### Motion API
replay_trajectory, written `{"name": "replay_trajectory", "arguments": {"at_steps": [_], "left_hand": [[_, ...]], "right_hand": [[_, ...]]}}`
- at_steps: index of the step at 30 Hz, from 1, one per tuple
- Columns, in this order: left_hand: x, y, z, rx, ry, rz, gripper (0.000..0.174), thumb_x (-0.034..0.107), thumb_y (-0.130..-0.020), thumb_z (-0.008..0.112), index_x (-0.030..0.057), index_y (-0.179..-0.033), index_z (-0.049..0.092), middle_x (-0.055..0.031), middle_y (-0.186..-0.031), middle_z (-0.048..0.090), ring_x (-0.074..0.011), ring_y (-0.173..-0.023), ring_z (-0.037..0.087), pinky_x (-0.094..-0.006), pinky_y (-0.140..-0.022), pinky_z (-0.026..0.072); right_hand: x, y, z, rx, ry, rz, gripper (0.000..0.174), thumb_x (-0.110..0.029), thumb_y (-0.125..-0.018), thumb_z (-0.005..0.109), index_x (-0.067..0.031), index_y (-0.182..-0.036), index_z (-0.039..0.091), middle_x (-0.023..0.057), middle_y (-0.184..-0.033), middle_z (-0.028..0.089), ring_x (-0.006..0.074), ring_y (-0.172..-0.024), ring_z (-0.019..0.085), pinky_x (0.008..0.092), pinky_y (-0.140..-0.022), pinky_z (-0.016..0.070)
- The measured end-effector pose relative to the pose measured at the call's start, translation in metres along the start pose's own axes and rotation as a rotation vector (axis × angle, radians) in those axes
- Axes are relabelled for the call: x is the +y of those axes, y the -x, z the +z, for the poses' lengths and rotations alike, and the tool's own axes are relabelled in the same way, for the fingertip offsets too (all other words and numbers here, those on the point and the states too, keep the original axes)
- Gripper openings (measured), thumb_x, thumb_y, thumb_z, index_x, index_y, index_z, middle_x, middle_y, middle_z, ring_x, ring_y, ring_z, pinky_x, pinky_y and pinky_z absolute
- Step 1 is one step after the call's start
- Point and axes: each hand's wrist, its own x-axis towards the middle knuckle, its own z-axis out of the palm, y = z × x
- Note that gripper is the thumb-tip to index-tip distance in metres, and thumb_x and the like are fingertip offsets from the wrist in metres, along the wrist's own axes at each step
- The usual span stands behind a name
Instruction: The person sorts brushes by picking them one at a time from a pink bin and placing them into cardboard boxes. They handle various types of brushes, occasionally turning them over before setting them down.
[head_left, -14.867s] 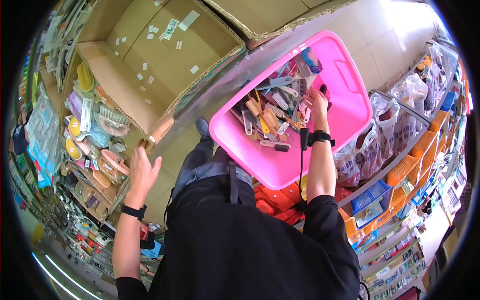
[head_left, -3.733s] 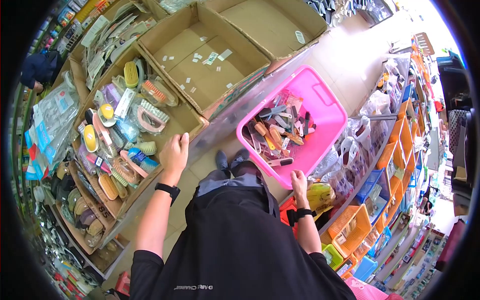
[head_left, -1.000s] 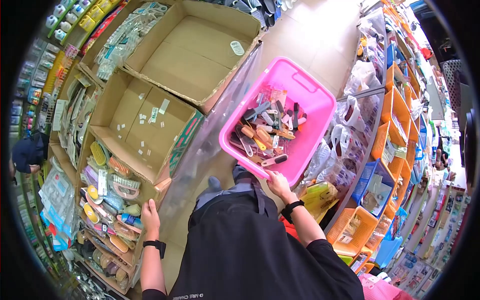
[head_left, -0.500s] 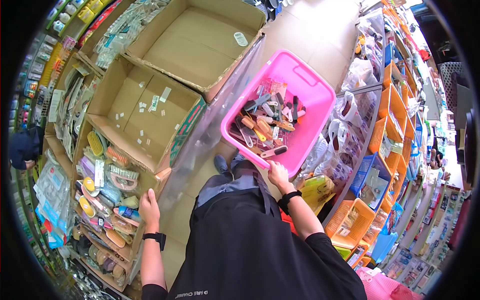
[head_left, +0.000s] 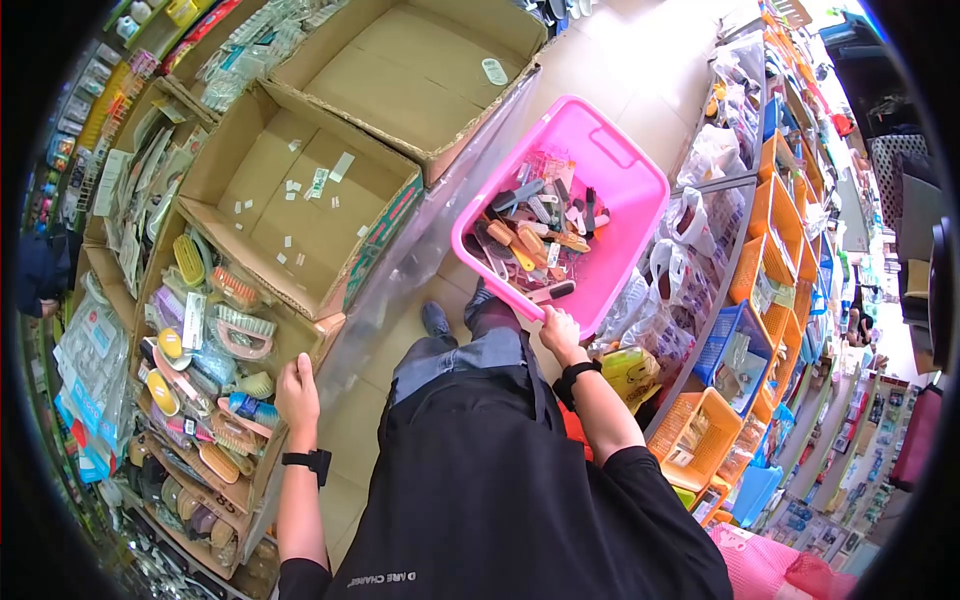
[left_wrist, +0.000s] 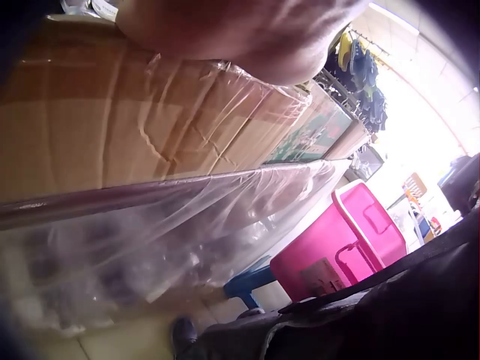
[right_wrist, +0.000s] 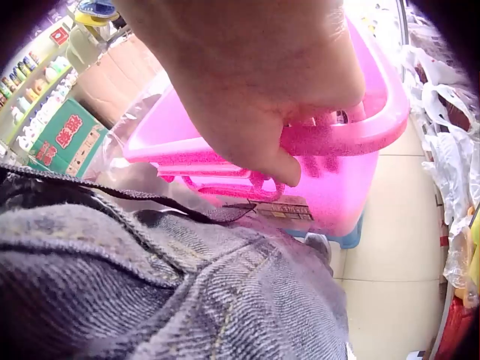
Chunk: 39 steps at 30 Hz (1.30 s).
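Observation:
My right hand (head_left: pixel 560 330) grips the near rim of a pink plastic tub (head_left: pixel 628 190); in the right wrist view the thumb lies outside the rim and the fingers reach inside. Hairbrushes (head_left: pixel 525 240) with wooden, grey and black handles lie heaped in the tub. On the left, my left hand (head_left: pixel 298 393) rests loosely at the edge of a cardboard box (head_left: pixel 300 335) full of packaged brushes (head_left: pixel 235 330). From the left wrist, the heel of that hand lies over the box's plastic-wrapped top edge (left_wrist: pixel 210 97), its fingers hidden.
Behind the brush box stand a cardboard box (head_left: pixel 265 185) with scattered labels and another cardboard box (head_left: pixel 400 80). A blue stool (left_wrist: pixel 251 281) is under the tub. Bagged goods (head_left: pixel 680 260) and orange baskets (head_left: pixel 700 435) line the right side. A person (head_left: pixel 45 270) is at far left.
Long before, my right hand was among the brushes in the tub; later it moved to the near rim, which it now grips. My left hand has slid slightly along the box edge toward me.

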Motion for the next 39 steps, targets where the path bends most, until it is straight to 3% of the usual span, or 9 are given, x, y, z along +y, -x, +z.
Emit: {"name": "replay_trajectory", "arguments": {"at_steps": [10,18,24,25,28,29,32,35,39], "left_hand": [[-0.001,0.0,-0.001,-0.002,0.033,0.032,0.053,0.05,-0.101,0.04,0.0052,-0.099,0.067,-0.0164,-0.096,0.068,-0.0374,-0.091,0.063,-0.0459,-0.076,0.0483],[0.0,0.0,0.001,0.006,0.035,0.012,0.053,0.05,-0.101,0.04,0.005,-0.098,0.066,-0.0168,-0.095,0.068,-0.038,-0.091,0.063,-0.0462,-0.076,0.0477],[-0.001,-0.002,0.004,-0.011,0.032,-0.024,0.052,0.049,-0.101,0.041,0.0037,-0.098,0.065,-0.0182,-0.095,0.067,-0.0389,-0.091,0.062,-0.0457,-0.076,0.0469],[-0.001,-0.002,0.004,-0.012,0.027,-0.033,0.051,0.048,-0.102,0.041,0.0029,-0.098,0.064,-0.0188,-0.095,0.067,-0.0393,-0.091,0.061,-0.0456,-0.077,0.0468],[-0.004,-0.004,0.005,0.013,0.065,0.045,0.047,0.043,-0.102,0.044,0.0,-0.099,0.064,-0.021,-0.095,0.065,-0.0402,-0.09,0.061,-0.0456,-0.077,0.0462],[-0.003,-0.004,0.002,-0.037,0.056,0.011,0.046,0.039,-0.102,0.046,-0.0037,-0.108,0.062,-0.0233,-0.103,0.064,-0.0404,-0.098,0.059,-0.0451,-0.084,0.0458],[0.013,0.0,0.008,0.094,0.111,-0.031,0.043,0.034,-0.101,0.051,-0.0046,-0.119,0.057,-0.023,-0.118,0.06,-0.0388,-0.11,0.056,-0.0437,-0.095,0.0427],[0.035,0.001,0.008,0.206,0.106,-0.093,0.042,0.025,-0.099,0.057,-0.0046,-0.128,0.052,-0.0207,-0.13,0.055,-0.0361,-0.121,0.05,-0.0421,-0.105,0.0369],[0.093,0.008,-0.004,0.243,0.155,-0.059,0.041,0.016,-0.096,0.059,-0.0018,-0.132,0.05,-0.0165,-0.134,0.053,-0.0318,-0.126,0.047,-0.0408,-0.107,0.0359]], "right_hand": [[0.021,-0.026,-0.012,0.088,0.071,0.076,0.029,-0.013,-0.086,0.051,-0.0151,-0.113,0.063,0.0187,-0.103,0.068,0.0395,-0.098,0.065,0.0544,-0.083,0.0513],[0.023,-0.044,-0.018,0.019,0.01,0.166,0.025,-0.019,-0.086,0.052,-0.0129,-0.108,0.063,0.017,-0.105,0.067,0.0378,-0.102,0.064,0.055,-0.087,0.0481],[0.036,-0.056,-0.03,-0.161,-0.249,0.098,0.042,-0.021,-0.085,0.056,-0.0143,-0.125,0.062,0.0208,-0.118,0.065,0.036,-0.111,0.062,0.0466,-0.096,0.0482],[0.043,-0.062,-0.042,-0.282,-0.519,0.053,0.048,-0.017,-0.084,0.059,-0.0092,-0.131,0.059,0.0181,-0.118,0.067,0.0279,-0.11,0.065,0.0361,-0.095,0.049],[0.052,-0.079,-0.056,-0.217,-0.989,0.15,0.046,-0.015,-0.082,0.063,-0.005,-0.127,0.061,0.0095,-0.111,0.068,0.0207,-0.101,0.064,0.0304,-0.089,0.049],[0.058,-0.083,-0.068,-0.254,-1.051,0.158,0.044,-0.016,-0.084,0.061,-0.0052,-0.127,0.061,0.006,-0.106,0.067,0.0158,-0.092,0.062,0.0284,-0.079,0.0497],[0.088,-0.123,-0.044,-0.174,-1.028,0.334,0.043,-0.016,-0.086,0.06,-0.0055,-0.127,0.06,0.0039,-0.099,0.066,0.0123,-0.087,0.06,0.0288,-0.071,0.0489],[0.12,-0.17,0.005,-0.119,-0.988,0.389,0.043,-0.021,-0.087,0.06,-0.0053,-0.127,0.06,0.0029,-0.097,0.066,0.0121,-0.08,0.061,0.0278,-0.062,0.0484],[0.117,-0.211,0.015,-0.125,-0.948,0.43,0.046,-0.024,-0.086,0.062,-0.0048,-0.128,0.058,0.0048,-0.089,0.066,0.0128,-0.068,0.061,0.0271,-0.051,0.0472]]}}
